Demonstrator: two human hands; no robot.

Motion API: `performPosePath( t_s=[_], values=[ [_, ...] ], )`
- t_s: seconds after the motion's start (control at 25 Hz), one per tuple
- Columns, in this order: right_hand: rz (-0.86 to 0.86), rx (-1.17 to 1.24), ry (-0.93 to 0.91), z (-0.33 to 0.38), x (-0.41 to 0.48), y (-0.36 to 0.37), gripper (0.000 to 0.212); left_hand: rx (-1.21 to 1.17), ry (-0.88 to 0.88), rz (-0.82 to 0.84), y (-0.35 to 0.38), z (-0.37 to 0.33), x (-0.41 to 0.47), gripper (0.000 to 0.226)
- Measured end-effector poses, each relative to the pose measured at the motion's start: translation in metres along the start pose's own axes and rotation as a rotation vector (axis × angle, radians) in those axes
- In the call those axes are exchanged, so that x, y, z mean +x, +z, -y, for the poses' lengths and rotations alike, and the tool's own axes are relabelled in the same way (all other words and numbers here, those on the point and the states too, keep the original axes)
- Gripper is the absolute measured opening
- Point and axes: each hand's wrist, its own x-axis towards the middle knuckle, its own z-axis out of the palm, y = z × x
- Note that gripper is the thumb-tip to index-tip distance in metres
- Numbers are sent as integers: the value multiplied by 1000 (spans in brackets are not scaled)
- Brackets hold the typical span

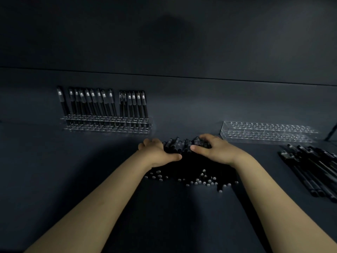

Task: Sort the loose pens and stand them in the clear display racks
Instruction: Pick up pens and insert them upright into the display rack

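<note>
Running from side to side, the back edge of the dark table (73,170) was seen where it met the dark wall (164,33). Far to the left, a clear rack (107,123) was set near that edge, and a row of black pens (102,103) was stood up in its back holes. Far to the right, a second clear rack (268,132) was laid flat, its near long edge just past the right hand. A wide strip of table top was seen between the left rack and the hands, and more was seen along the near side under both arms. At the right edge of the view, a small heap of pens (313,170) was laid well apart from the hands.

A big pile of pens (189,167) was heaped in the middle of the table, with its round ends turned toward the person. Both bare arms were reached straight out to it. The left hand (158,152) was laid on the left side of the pile, with its fingers curled over the far side and its thumb pressed across the top. The right hand (213,150) was laid on the right side, fingers curled down over the pens and thumb pointed at the other thumb. Pens were gripped by both hands.
</note>
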Motion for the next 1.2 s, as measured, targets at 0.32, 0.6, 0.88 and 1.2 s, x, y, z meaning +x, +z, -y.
performPosePath(
  t_s=[0.32,0.6,0.88,1.2],
  values=[
    [-48,-84,52,12,-8,4,82,-102,37,-26,-5,13,8,106],
    [-55,-83,75,15,-14,4,78,-85,36,-48,-13,17,2,64],
    [-45,-90,84,15,-15,4,79,-93,53,-80,-12,16,-4,54],
    [-43,-118,83,16,-14,3,79,-238,107,-139,-13,25,6,35]
  ],
)
